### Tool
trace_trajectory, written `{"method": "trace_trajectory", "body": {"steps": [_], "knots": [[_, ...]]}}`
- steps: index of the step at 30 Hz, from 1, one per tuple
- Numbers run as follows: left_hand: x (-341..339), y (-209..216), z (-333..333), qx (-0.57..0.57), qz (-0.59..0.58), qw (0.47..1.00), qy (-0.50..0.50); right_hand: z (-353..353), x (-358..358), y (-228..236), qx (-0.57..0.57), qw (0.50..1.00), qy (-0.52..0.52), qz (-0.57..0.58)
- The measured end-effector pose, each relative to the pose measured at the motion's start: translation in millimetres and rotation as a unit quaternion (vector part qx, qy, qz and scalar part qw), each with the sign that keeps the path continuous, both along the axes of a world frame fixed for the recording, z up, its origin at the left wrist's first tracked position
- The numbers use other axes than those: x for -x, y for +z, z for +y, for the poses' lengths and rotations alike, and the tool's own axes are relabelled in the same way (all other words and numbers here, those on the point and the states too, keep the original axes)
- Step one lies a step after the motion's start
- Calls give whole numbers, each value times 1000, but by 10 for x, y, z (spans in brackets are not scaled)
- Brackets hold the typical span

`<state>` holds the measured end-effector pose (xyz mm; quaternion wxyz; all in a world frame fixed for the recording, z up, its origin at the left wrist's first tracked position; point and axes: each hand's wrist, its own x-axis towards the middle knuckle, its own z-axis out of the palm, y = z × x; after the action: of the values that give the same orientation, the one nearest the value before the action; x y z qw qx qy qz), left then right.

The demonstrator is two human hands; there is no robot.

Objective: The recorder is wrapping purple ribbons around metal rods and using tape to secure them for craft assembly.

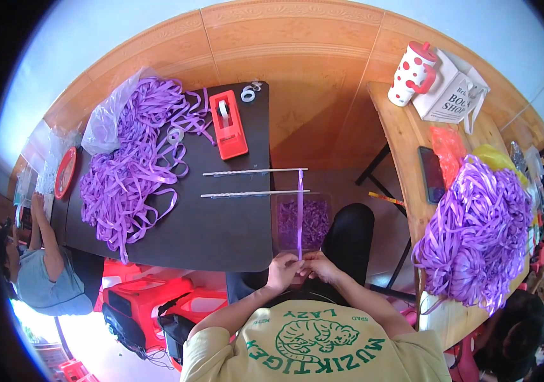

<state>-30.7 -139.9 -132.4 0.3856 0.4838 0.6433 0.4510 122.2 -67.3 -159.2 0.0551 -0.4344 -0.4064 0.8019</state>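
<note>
A purple ribbon (300,223) hangs taut from the tips of two thin pale rods (256,170) that stick out past the dark table's right edge. Its near end is between my hands, close to my lap. My left hand (282,271) is closed with the fingertips pinched on the ribbon. My right hand (321,267) pinches at the same spot, its fingers nearly touching the left ones. Exactly how each fingertip sits on the ribbon is too small to tell. Below the ribbon stands a clear plastic box (323,239) holding purple ribbon scraps (313,216).
On the dark table (221,229) lie a heap of purple ribbon (119,191) and a red tape dispenser (228,127). The wooden table (405,172) at right bears another ribbon pile (475,235), a phone (431,174) and a spotted tumbler (410,73). Another person (52,280) sits at far left.
</note>
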Motion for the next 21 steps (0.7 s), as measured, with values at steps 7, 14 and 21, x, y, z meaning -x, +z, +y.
{"method": "trace_trajectory", "body": {"steps": [7, 14, 21], "knots": [[-103, 367, 311, -73, -16, 993, 90, -47, 43, 97, -42, 997, 6, -60], [-118, 880, 828, -100, -196, 966, 137, -54, -4, 67, -72, 997, 33, -18], [-124, 1075, 1190, -133, -317, 928, 147, -86, -17, 162, -92, 994, 50, -10]]}}
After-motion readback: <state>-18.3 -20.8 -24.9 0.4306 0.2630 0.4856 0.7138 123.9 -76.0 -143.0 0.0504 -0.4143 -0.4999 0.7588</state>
